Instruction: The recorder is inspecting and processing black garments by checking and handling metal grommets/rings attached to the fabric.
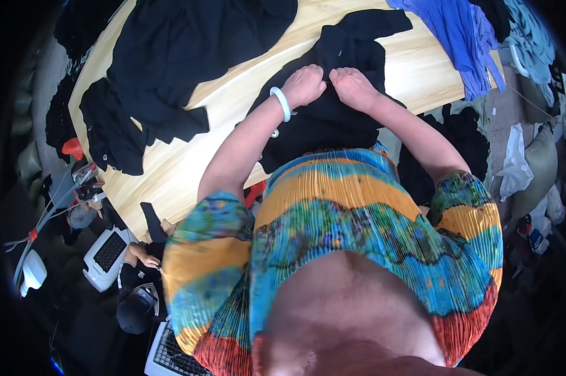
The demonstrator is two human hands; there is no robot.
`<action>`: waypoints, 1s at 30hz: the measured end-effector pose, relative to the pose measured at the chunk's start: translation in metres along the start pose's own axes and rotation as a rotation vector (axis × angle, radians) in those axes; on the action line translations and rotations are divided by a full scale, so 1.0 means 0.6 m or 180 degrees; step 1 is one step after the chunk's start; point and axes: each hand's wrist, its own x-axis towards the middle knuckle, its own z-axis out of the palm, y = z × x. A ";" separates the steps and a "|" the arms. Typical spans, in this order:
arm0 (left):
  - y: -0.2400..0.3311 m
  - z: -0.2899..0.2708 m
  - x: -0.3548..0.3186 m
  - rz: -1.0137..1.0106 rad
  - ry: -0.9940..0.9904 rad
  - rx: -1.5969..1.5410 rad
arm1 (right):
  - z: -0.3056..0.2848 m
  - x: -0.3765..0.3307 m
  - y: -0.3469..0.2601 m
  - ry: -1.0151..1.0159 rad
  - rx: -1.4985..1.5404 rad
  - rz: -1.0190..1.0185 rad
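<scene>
A black garment lies before me on the wooden table, its near part draping over the edge close to my body. Both fists are on it, side by side. My left hand, with a pale bangle on its wrist, is closed with a pinch of the black cloth. Just to its right, my right hand is closed on the same garment. The fingertips are turned away, so the exact bit of cloth in each is hidden. A light round button shows on the garment below my left wrist.
More black clothes are spread over the table's left and far side. Blue-violet garments hang over its right corner. At lower left are another person's hand, a white basket and a black cap. Black cloth lies beyond the right edge.
</scene>
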 end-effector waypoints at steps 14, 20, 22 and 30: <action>-0.008 -0.064 -0.039 -0.0895 -0.0865 -0.3171 | -0.048 -0.004 0.012 -0.0739 0.4128 0.0896; -0.026 -0.025 -0.057 -0.0863 -0.0600 -0.4461 | -0.023 -0.010 0.009 -0.0570 0.3685 0.0723; -0.039 -0.003 -0.064 -0.1200 -0.0837 -0.3756 | -0.020 -0.024 0.024 -0.0868 0.2923 0.0716; -0.026 -0.022 0.017 -0.2406 -0.0666 -0.2015 | 0.013 -0.063 0.042 -0.0894 0.1249 0.0545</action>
